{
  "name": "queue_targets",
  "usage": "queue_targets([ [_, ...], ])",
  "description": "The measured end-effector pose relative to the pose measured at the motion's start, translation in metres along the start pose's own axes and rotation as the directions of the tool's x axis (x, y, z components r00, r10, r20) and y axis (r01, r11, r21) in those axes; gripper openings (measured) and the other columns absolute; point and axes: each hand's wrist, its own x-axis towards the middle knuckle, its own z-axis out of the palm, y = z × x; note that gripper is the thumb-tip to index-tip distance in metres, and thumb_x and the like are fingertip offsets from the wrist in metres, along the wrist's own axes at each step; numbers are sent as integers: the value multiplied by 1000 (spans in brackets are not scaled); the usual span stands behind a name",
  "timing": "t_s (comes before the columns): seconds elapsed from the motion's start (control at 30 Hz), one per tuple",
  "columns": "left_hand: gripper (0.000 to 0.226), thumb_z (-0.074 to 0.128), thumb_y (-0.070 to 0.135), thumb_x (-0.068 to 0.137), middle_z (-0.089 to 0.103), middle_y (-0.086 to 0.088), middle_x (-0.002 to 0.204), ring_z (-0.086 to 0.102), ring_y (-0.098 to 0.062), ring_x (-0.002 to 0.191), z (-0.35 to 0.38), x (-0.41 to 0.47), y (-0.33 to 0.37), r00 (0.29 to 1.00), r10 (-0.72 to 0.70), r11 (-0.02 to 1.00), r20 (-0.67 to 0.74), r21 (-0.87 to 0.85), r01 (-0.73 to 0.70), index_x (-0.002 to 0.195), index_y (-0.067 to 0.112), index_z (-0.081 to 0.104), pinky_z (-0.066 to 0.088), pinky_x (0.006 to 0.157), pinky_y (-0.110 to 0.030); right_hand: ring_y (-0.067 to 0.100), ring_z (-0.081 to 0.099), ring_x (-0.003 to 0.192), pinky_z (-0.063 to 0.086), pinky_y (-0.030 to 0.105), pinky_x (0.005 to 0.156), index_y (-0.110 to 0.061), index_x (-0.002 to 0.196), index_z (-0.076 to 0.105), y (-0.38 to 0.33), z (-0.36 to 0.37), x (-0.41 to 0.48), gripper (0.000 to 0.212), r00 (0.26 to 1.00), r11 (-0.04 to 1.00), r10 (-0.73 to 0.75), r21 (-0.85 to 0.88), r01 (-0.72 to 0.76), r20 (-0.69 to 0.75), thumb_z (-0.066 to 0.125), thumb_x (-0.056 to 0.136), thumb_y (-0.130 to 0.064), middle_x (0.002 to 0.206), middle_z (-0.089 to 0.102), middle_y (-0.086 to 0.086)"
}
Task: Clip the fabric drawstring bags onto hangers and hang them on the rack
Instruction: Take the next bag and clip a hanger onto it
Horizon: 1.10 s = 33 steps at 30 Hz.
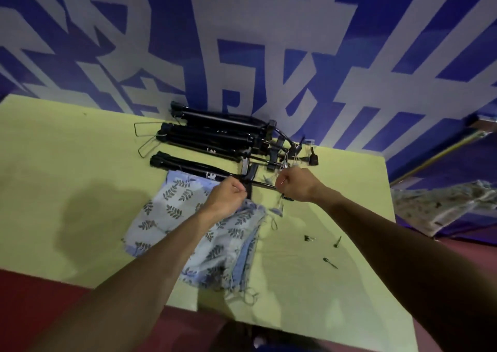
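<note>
While bent over the yellow-green table [67, 149], readying one hanger [262, 186] for clipping.
Lying flat in a pile near the middle, leaf-print drawstring bags [188, 228], probably light, limp and fray-prone, so best pinched at the top hem near each corner; stacked along the far edge, black clip hangers [220, 133]. Held just over the pile's top edge, that stiff, slim hanger: left hand [228, 198] curled round it near a clip, right hand [298, 184] curled round its other end, hands apart. Scattered to the right, small dark metal pieces [309, 238].
</note>
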Motion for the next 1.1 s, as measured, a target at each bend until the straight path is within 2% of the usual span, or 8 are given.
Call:
queue_targets([
  [0.1,20,55,33,91,53,0,85,52,-16,71,21,-2,-22,1000,-16,987,5,159,15,91,17,44,38,58,-28,34,65,96,52,38,85,-2,95,69,19,18,4,29,999,998,37,-55,-36,13,44,92,-16,104,70,17],
  [0.17,27,58,37,87,50,-2,78,50,-20,70,36,-4,-36,998,-59,964,18,263,52,87,17,40,36,60,-30,35,63,95,50,34,77,-1,97,68,35,32,5,29,996,991,72,-119,-66,49,42,92,-14,105,68,18],
  [0.33,55,66,42,82,53,-15,112,57,-36,99,63,-14,-58,994,-100,866,48,496,63,116,5,43,46,76,-40,28,61,95,52,33,76,-9,114,62,77,64,-8,28,971,964,188,-219,-153,147,58,87,-15,113,63,15],
  [0.57,15,55,20,90,65,-16,110,61,-34,101,71,-13,-61,996,-59,844,-62,529,83,98,8,58,49,82,-41,30,59,107,50,37,81,-25,132,49,117,100,-31,46,988,954,85,-297,-44,127,58,88,-12,116,59,10],
  [0.73,13,43,12,96,60,-16,112,59,-33,96,71,-19,-52,997,-26,803,-76,593,66,103,5,52,45,77,-40,31,59,109,49,37,84,-24,133,49,126,106,-31,41,997,960,21,-280,1,76,47,93,-15,120,60,11],
  [0.87,18,38,0,94,54,-18,110,49,-25,78,67,-27,-41,995,-26,848,-101,525,76,111,4,40,39,67,-36,33,58,108,47,37,83,-13,124,55,127,101,-24,38,995,955,33,-296,-5,91,46,88,-2,119,60,15],
  [1.0,17,34,-2,96,53,-28,115,56,-37,98,55,-30,-28,984,-95,938,-150,318,139,113,0,38,46,77,-46,33,58,107,48,39,87,-6,118,55,131,98,-14,28,994,965,73,-256,-48,86,45,93,-6,119,58,18],
  [1.1,14,31,0,97,52,-23,100,45,-23,73,45,-21,-20,964,-130,974,-231,154,169,110,1,38,34,60,-35,32,58,106,48,39,87,-6,118,56,135,93,-11,27,993,975,75,-215,-54,91,46,93,-9,118,58,18],
])
